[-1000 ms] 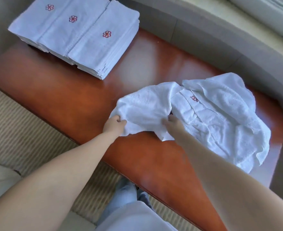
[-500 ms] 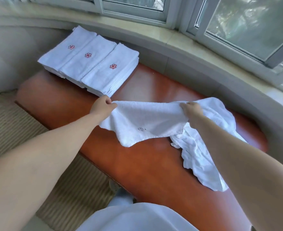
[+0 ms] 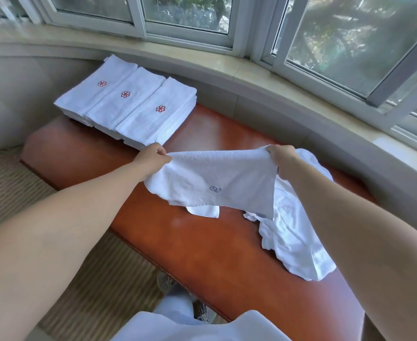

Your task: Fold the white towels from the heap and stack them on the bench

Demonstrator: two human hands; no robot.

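A white towel with a faint logo hangs spread above the reddish-brown bench. My left hand pinches its upper left corner. My right hand pinches the upper right corner. Its lower edge droops onto the bench. The heap of crumpled white towels lies on the bench under and behind my right forearm. Three stacks of folded towels with red flower logos stand side by side at the bench's far left end.
A curved stone window ledge and windows run behind the bench. A striped carpet covers the floor on the left. My legs and a shoe show at the bench's near edge.
Both hands lifted the towel off the heap and pulled it taut between them. The camera tilted up, bringing the windows into view.
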